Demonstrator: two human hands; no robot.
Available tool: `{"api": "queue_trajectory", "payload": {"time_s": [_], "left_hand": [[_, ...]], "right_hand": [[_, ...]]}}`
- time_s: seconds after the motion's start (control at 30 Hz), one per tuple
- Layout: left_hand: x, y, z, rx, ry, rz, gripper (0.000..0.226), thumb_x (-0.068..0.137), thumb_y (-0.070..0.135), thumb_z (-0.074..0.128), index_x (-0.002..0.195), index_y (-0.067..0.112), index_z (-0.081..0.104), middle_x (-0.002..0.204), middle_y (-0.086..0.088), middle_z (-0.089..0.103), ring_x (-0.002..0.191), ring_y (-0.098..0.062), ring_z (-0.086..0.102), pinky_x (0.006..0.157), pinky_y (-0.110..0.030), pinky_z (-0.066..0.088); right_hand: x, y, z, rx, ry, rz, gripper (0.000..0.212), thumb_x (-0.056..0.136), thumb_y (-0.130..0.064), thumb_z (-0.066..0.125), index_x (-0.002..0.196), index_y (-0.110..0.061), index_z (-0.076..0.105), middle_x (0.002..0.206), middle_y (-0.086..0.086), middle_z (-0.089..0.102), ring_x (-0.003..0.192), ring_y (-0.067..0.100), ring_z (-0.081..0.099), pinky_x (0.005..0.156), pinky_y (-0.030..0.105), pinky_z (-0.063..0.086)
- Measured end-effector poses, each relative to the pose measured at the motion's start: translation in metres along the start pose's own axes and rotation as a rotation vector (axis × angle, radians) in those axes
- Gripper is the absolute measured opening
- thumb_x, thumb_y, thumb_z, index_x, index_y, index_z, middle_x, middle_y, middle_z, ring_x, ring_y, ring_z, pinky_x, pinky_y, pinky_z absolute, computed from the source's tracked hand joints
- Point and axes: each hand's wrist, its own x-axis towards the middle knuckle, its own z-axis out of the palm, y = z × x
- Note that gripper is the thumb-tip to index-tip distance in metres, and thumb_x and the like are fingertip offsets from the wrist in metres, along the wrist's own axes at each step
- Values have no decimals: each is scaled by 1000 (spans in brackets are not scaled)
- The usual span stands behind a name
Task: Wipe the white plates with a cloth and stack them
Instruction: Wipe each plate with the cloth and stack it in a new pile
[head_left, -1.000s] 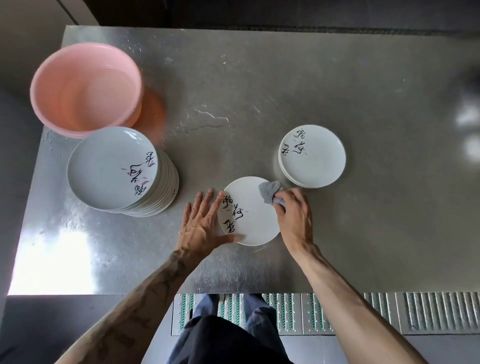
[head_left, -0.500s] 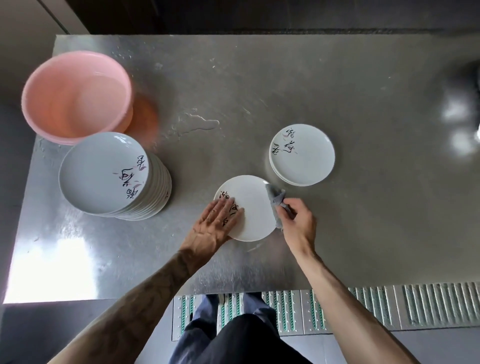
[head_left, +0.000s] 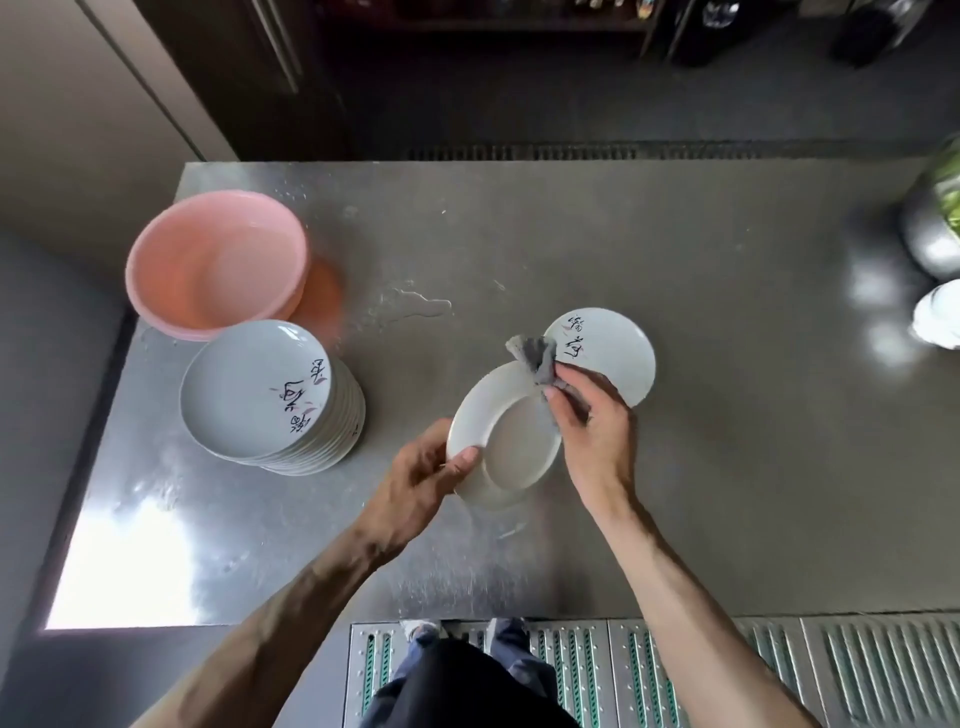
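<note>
Held plate: white plate (head_left: 519, 447), tilted, its plain underside and foot ring facing the camera, above the steel table (head_left: 727, 493)
Left hand: left hand (head_left: 415, 483) grips the held plate's near-left rim, thumb curled over the edge, the other fingers hidden behind it
Right hand: right hand (head_left: 597, 436) at the held plate's far-right rim, fingers bent and pinching the cloth
Cloth: grey cloth (head_left: 535, 356) bunched against the held plate's far rim, its loose end sticking up
Wiped stack: low stack of plates (head_left: 618, 358) just beyond the held plate, partly hidden by the right hand
Unwiped stack: tall stack of plates (head_left: 249, 389) left of the held plate, well apart
Basin: pink basin (head_left: 218, 270) far left of the held plate, touching the tall stack
</note>
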Motion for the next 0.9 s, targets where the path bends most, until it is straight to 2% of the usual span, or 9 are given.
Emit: {"api": "queue_trajectory", "payload": {"time_s": [0.13,0.2,0.37,0.5,0.57,0.6,0.73,0.77,0.9], "left_hand": [[-7,18,0,-241,11,-10,28,100,18,61,127,11,58,107,-11,65,98,-20,62,82,-43,57],[-11,26,-2,-275,6,-6,32,100,18,61,132,12,57,109,-12,67,100,-22,64,84,-45,59],[-19,43,-12,-292,34,8,36,99,22,65,132,13,58,113,-18,69,103,-27,67,85,-47,60],[-21,48,-12,-319,27,26,28,102,17,63,129,14,60,119,-19,70,107,-30,68,88,-51,59],[-24,50,-10,-347,35,34,27,102,17,63,129,15,61,120,-18,70,108,-30,69,87,-48,59],[-25,51,-10,-357,43,33,31,101,18,63,132,15,61,120,-18,70,108,-29,69,86,-47,59],[-29,55,-13,-360,81,27,41,98,22,66,138,15,58,124,-26,65,106,-30,67,85,-49,59],[-30,57,-13,-363,83,28,41,98,22,66,137,15,58,126,-27,64,107,-30,66,86,-49,59],[-33,63,-10,-407,71,49,39,100,19,64,137,12,58,127,-24,67,111,-32,68,87,-47,59]], "right_hand": [[-8,-36,16,-234,-87,-427,26,93,-12,72,119,-15,76,125,-5,69,112,17,62,103,27,47],[-7,-51,18,-276,-121,-513,24,94,-12,72,117,-13,77,124,-2,69,110,19,64,103,29,48],[16,-70,0,-249,-17,-282,25,94,-8,71,118,-13,76,121,-2,72,110,18,65,98,37,50],[-18,-96,20,-364,-145,-600,36,92,-4,68,124,-18,74,122,-3,69,108,20,62,101,29,48],[-20,-99,23,-392,-186,-685,39,89,-3,67,124,-20,75,122,-3,69,108,21,62,98,30,49],[-14,-98,20,-374,-176,-668,37,90,-3,68,122,-19,75,122,-2,69,108,21,63,96,30,50],[8,-95,3,-324,-84,-363,31,95,-7,67,122,-20,75,123,-7,67,109,15,63,96,33,51],[4,-98,5,-337,-78,-370,32,94,-6,68,122,-20,75,124,-8,67,109,16,63,97,32,50],[-25,-110,22,-381,-177,-647,37,89,-3,72,123,-19,75,128,-6,66,110,18,60,101,22,45]]}}
